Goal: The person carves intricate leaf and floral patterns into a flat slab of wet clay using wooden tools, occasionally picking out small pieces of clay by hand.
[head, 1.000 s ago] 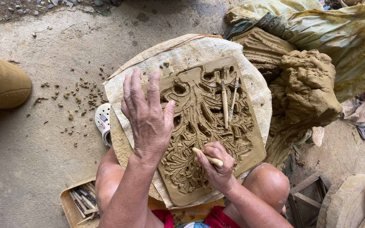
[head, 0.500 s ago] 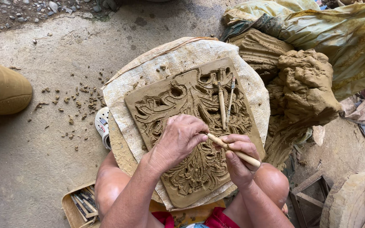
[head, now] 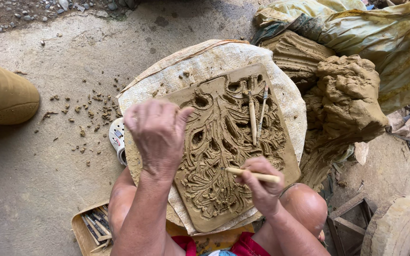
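A person seated on the floor works a carved clay slab (head: pixel 224 151), w/ leaf-like relief, lying on cloth (head: pixel 205 61) over a round board across the knees. Right hand (head: pixel 262 187) pinches a wooden tool (head: pixel 252 175) between thumb & fingers, tip touching the slab's lower middle. Left hand (head: pixel 157 132) rests palm down, fingers loosely together, on the slab's left edge, holding nothing. Two more sticks (head: pixel 256 116) lie on the slab just beyond the right hand. Farther out on the right-hand side sits a lump of raw clay (head: pixel 347 95), w/ plastic sheet (head: pixel 385 33) behind it. Below the left forearm, a tray of tools (head: pixel 91 225) on the floor. Clay crumbs (head: pixel 91 114) scattered on concrete out past the left hand, near a tan pot (head: pixel 5 95).
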